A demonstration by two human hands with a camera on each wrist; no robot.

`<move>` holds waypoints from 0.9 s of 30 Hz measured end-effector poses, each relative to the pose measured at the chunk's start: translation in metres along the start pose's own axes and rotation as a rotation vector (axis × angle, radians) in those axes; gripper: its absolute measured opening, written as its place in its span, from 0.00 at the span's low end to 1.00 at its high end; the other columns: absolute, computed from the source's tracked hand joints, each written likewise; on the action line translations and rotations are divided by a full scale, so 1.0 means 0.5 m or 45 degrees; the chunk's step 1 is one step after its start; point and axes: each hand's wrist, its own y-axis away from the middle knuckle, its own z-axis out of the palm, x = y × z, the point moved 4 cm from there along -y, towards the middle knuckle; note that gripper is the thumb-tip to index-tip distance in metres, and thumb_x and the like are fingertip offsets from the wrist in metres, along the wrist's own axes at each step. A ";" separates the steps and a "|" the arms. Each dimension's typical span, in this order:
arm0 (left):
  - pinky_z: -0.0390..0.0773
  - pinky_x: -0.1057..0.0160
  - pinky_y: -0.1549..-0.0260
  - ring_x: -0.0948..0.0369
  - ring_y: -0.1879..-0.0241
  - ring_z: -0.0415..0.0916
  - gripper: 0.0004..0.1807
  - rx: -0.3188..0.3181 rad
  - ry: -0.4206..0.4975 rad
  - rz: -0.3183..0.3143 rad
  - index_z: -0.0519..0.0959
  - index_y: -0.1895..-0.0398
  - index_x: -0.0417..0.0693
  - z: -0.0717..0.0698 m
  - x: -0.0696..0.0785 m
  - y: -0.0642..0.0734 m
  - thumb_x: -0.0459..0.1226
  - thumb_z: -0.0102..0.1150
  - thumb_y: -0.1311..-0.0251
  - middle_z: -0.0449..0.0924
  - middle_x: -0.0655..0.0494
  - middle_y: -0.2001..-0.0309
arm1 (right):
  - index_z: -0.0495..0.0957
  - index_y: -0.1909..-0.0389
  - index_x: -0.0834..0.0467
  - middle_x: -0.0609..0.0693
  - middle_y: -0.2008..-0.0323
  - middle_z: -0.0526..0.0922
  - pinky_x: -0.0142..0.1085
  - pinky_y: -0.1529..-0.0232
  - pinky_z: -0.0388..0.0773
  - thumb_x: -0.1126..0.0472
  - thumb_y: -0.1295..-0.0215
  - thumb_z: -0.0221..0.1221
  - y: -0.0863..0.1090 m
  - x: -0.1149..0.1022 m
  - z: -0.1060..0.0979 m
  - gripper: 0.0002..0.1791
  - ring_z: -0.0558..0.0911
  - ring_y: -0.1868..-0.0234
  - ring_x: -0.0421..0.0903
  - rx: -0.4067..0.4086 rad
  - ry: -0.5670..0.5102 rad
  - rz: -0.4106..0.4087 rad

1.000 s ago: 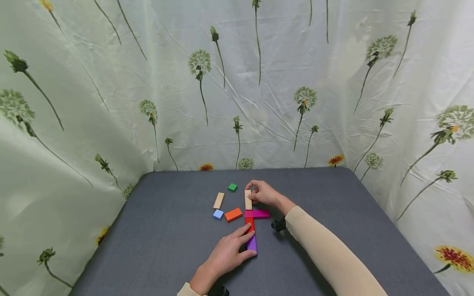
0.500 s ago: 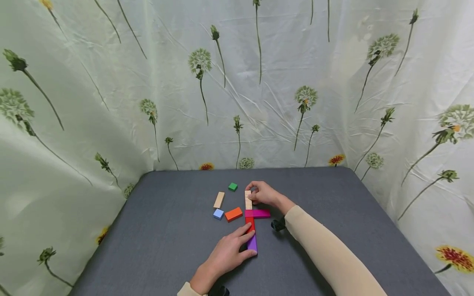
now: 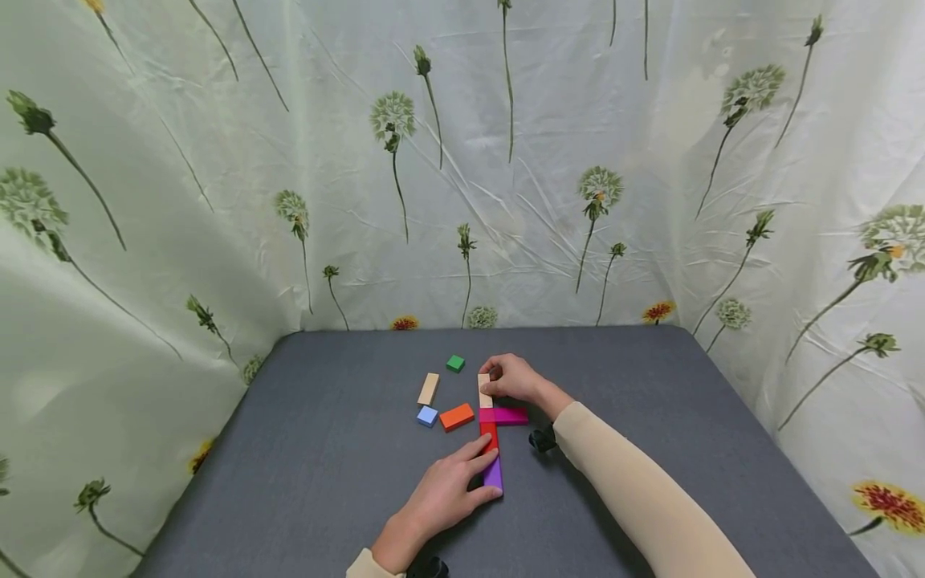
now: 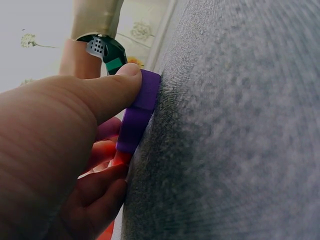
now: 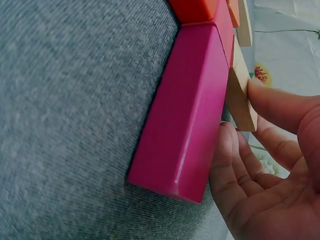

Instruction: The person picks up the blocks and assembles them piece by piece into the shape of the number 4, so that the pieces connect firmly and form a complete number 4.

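In the head view my right hand [image 3: 515, 379] pinches a plain wooden block [image 3: 486, 396] between thumb and fingers. That block lies at the far end of a row, against a magenta block [image 3: 511, 416] set crosswise. In the right wrist view the thumb presses the wooden block [image 5: 240, 92] beside the magenta block [image 5: 182, 115]. Nearer in the row come a red block [image 3: 489, 429] and a purple block [image 3: 493, 475]. My left hand [image 3: 444, 494] rests along these two, fingers extended onto the red one. Its thumb touches the purple block [image 4: 137, 112] near its end.
Left of the row lie an orange block [image 3: 457, 417], a small light-blue block [image 3: 427, 417], another wooden block [image 3: 429, 388] and a small green block [image 3: 455, 364]. A dark grey tabletop [image 3: 325, 482] carries everything. Flower-printed curtains [image 3: 535, 201] surround its back and sides.
The wooden block's far end appears slightly closer to the magenta block, the right hand moving with it. My left hand keeps its place, and the head view has shifted a little.
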 end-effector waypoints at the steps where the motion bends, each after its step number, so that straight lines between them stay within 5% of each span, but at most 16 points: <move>1: 0.74 0.47 0.43 0.57 0.32 0.68 0.35 0.001 0.000 0.000 0.72 0.28 0.58 0.000 0.000 0.001 0.58 0.63 0.37 0.62 0.60 0.25 | 0.81 0.46 0.60 0.52 0.61 0.81 0.40 0.62 0.80 0.61 0.36 0.69 -0.001 0.001 0.000 0.19 0.81 0.66 0.45 -0.002 0.025 -0.001; 13: 0.75 0.44 0.44 0.57 0.33 0.68 0.35 0.016 0.009 0.005 0.72 0.28 0.58 0.000 -0.001 0.000 0.58 0.63 0.37 0.62 0.60 0.25 | 0.81 0.43 0.58 0.50 0.53 0.82 0.43 0.49 0.77 0.55 0.44 0.75 -0.009 -0.008 0.003 0.28 0.79 0.54 0.45 -0.079 0.250 0.016; 27: 0.74 0.46 0.42 0.58 0.32 0.67 0.35 0.017 0.039 -0.006 0.72 0.29 0.57 -0.001 0.003 0.002 0.57 0.63 0.37 0.61 0.60 0.25 | 0.81 0.41 0.57 0.50 0.49 0.82 0.44 0.46 0.76 0.54 0.44 0.75 -0.002 -0.004 0.004 0.29 0.79 0.49 0.47 -0.050 0.260 0.013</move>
